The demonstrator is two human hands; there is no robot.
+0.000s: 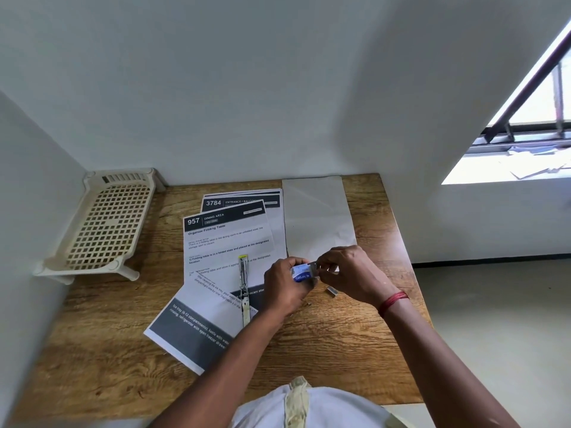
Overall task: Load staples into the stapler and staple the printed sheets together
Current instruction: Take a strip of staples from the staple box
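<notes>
White shirt front (309, 406) at 6 o'clock, both forearms reaching out from it. Staple box (302, 272), small, blue and white, held above table centre. Left hand (285, 285) curled round it; right hand (349, 273) pinches its 3 o'clock end, where a grey piece shows. Red thread (393, 301) on right wrist. Stapler (244, 288) lies swung open on the printed sheets (228, 242), just at 9 o'clock of the left hand. Loose staple strip (333, 291) on the wooden table (340, 350) at 5 o'clock of the box. Blank sheet (315, 217) at 12 o'clock. Beige plastic rack (105, 223) at 10 o'clock, against the wall.
</notes>
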